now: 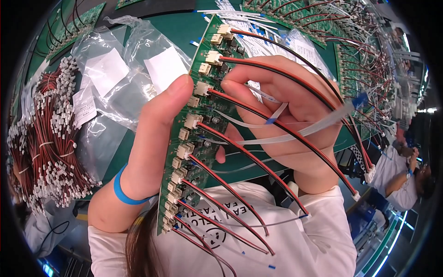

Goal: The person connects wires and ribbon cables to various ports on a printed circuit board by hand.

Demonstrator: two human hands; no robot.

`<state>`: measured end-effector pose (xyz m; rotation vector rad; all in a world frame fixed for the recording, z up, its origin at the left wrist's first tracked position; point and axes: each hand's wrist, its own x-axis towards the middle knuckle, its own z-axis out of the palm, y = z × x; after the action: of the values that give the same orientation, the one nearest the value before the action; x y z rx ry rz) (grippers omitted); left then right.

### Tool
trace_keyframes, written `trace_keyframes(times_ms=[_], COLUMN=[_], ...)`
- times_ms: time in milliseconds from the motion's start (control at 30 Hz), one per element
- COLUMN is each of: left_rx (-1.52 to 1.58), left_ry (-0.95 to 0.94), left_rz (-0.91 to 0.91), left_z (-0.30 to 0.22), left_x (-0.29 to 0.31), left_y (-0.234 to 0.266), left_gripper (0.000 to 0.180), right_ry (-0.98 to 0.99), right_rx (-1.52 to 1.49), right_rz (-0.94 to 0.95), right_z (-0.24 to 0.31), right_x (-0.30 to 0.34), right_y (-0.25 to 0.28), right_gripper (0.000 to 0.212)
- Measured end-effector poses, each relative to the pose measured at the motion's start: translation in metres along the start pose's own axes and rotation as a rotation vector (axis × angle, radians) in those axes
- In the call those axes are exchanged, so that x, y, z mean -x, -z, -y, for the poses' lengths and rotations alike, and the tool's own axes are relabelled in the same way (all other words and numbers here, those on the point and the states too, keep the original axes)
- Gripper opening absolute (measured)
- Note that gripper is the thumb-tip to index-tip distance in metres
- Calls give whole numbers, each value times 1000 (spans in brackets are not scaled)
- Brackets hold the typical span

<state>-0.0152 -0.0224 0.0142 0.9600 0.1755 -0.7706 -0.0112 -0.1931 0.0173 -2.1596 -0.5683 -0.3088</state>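
Note:
My left hand grips a long green circuit board panel by its left edge, the thumb on the front and fingertips showing past the far side. The panel is tilted. A row of white connectors lines it, with red-and-black wire pairs plugged in and hanging to the right. My right hand is closed at the panel's upper right, its fingertips beside the small parts. A flat white ribbon cable runs between its curled fingers. Another ribbon cable with a blue end sticks out across the right wrist.
Bundles of red-and-black wires with white plugs lie at the left. Clear plastic bags with paper labels rest on the green mat. Loose ribbon cables lie behind the panel. More wired boards stand at the far right.

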Motion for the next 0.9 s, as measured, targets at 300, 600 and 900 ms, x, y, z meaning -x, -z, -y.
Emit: trace_keyframes(times_ms=[300, 600, 900], left_rx=[-79, -162, -108], left_ry=[6, -50, -29], left_rz=[-51, -38, -19], left_z=[4, -1, 3], left_x=[-5, 2, 2], left_y=[4, -4, -2], left_gripper=[60, 63, 65], right_ry=[-80, 121, 106], right_rx=[24, -85, 37], right_rz=[171, -95, -12], right_z=[4, -1, -1], right_x=[-1, -1, 1], right_y=[2, -6, -1], right_gripper=[21, 18, 21])
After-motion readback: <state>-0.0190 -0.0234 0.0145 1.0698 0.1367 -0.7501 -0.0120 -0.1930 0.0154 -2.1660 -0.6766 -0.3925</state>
